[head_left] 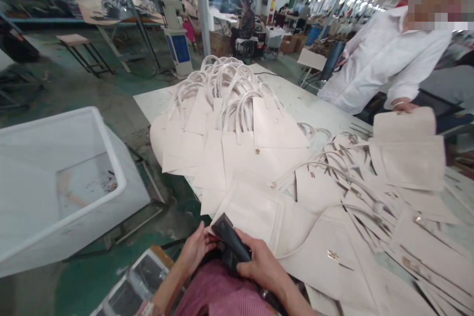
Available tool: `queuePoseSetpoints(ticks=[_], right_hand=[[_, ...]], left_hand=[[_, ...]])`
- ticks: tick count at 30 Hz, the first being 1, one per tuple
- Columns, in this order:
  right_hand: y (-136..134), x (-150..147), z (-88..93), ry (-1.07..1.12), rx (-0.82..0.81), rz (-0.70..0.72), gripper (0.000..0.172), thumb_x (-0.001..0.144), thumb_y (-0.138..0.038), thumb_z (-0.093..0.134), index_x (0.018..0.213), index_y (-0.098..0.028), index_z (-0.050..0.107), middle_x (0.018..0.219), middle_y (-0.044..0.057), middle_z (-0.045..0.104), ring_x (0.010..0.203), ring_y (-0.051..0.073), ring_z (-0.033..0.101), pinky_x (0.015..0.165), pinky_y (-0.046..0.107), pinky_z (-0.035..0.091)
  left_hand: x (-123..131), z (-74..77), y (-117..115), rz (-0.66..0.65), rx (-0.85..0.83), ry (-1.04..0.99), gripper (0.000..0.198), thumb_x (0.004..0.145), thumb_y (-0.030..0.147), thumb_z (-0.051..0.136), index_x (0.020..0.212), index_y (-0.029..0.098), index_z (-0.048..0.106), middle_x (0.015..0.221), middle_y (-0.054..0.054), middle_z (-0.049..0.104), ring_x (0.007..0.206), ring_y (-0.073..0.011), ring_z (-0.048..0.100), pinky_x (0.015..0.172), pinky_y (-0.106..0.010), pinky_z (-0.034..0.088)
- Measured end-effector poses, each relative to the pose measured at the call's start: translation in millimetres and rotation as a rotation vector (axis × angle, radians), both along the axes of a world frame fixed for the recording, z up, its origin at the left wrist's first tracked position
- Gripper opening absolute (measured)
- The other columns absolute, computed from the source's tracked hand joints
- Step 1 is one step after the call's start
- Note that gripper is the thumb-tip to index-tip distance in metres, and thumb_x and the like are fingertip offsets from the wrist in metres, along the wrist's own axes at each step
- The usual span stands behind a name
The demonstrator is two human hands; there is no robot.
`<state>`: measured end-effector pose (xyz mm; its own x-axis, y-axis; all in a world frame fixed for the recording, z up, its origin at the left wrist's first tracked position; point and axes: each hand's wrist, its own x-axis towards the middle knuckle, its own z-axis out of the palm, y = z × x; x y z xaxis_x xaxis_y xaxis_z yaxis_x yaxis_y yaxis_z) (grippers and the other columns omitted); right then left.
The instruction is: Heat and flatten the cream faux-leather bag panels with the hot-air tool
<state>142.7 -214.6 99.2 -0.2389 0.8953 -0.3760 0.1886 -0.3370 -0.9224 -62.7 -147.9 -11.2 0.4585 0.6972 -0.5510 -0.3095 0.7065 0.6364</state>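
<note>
1. Cream bag (255, 207) lies at the near edge of the white table (307, 101), right before the person, its near corner beside the left hand (196, 248).
2. Right hand (261, 261) is closed around a black tool (233, 239), whose blunt end reaches that corner.
3. Left hand is half curled, fingertips at the corner; whether they pinch it, I cannot tell.
4. Gold clasp (333, 255) on a neighbouring bag is too small to read for any mark.
5. Heaped bags (240, 148) with pale handles crowd close behind; more cover the right side, where a co-worker's hand (406, 106) touches another bag (413, 160).
6. White tabletop shows beyond the heap; green floor (79, 271) separates the table from a white bin (129, 187) at left.
</note>
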Motion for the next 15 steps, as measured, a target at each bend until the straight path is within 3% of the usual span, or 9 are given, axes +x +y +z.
queuePoseSetpoints(ticks=[5,9,12,15], right_hand=[[0,-1,7.4,-0.061,0.074,0.011,0.065,0.055,-0.011,0.058,0.118,-0.028,0.053,0.074,-0.006,0.059,0.056,0.009,0.042,0.046,0.015,0.03],[6,7,4.9,-0.044,0.133,-0.163,0.071,0.055,-0.01,0.056,0.124,-0.028,0.048,0.084,-0.005,0.062,0.058,0.01,0.047,0.049,0.017,0.036],[7,28,3.3,-0.037,0.177,-0.415,0.071,0.058,-0.011,0.055,0.127,-0.025,0.045,0.095,-0.002,0.064,0.068,0.014,0.054,0.059,0.022,0.043],[-9,62,5.7,-0.048,0.163,-0.677,0.072,0.06,-0.012,0.054,0.13,-0.021,0.041,0.104,0.0,0.062,0.077,0.016,0.057,0.068,0.025,0.046]], left_hand=[[13,20.9,23,-0.063,-0.013,0.092,0.06,0.077,0.064,0.039,0.092,0.012,0.064,0.084,-0.009,0.065,0.084,-0.0216,0.059,0.071,-0.029,0.044],[39,29.7,30,-0.059,-0.004,-0.026,0.067,0.072,0.071,0.038,0.093,0.011,0.061,0.092,-0.013,0.064,0.092,-0.0254,0.058,0.075,-0.033,0.046],[77,30.1,24,0.039,0.025,-0.074,0.047,0.071,0.05,0.061,0.104,0.017,0.053,0.102,-0.008,0.061,0.093,-0.0208,0.058,0.08,-0.033,0.047],[115,20.0,13,0.167,-0.079,0.179,0.032,0.065,0.025,0.071,0.088,0.017,0.05,0.073,0.0,0.06,0.061,-0.0111,0.059,0.057,-0.021,0.048]])
